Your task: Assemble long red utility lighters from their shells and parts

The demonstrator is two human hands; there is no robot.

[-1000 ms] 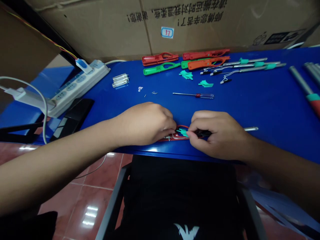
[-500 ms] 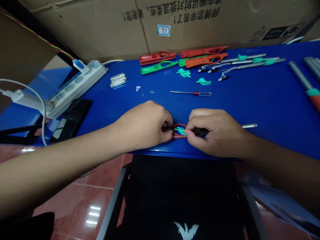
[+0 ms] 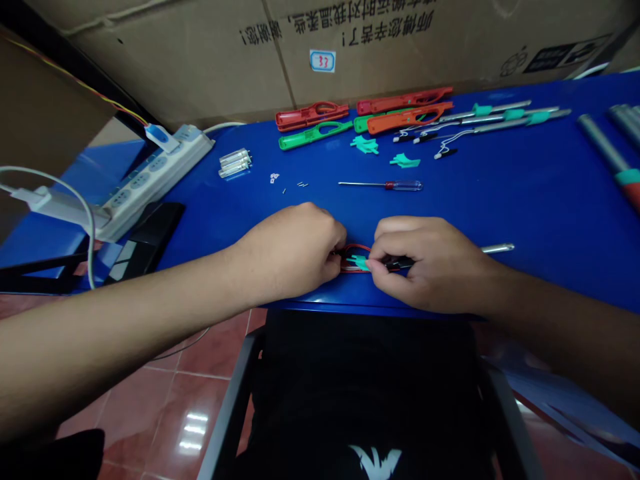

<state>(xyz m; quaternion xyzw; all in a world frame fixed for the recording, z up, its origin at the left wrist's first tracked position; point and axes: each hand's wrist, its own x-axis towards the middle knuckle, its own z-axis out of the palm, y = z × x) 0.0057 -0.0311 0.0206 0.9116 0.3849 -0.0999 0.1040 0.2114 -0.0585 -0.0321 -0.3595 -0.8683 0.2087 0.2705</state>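
Observation:
A red plastic handle frame [image 3: 356, 259] lies on the blue table [image 3: 500, 200] between my hands, its loop partly hidden by my fingers. My left hand [image 3: 295, 253] grips the frame's left end. My right hand [image 3: 425, 263] pinches a black-ended metal rod [image 3: 450, 255], whose tip sits at the frame. A small teal plastic piece [image 3: 359, 263] shows at my right fingertips, touching the frame. The rod's shiny end sticks out past my right hand.
Along the table's back are red, green and orange plastic frames [image 3: 313, 117], teal-collared metal rods [image 3: 500, 117] and teal pieces [image 3: 365, 145]. A small screwdriver [image 3: 385, 185] lies nearer me. A power strip [image 3: 150, 183] stands at the left.
My hands have drawn slightly closer together over the red frame, and my left hand now covers more of its left end. The table's contents have shifted slightly up and left in view.

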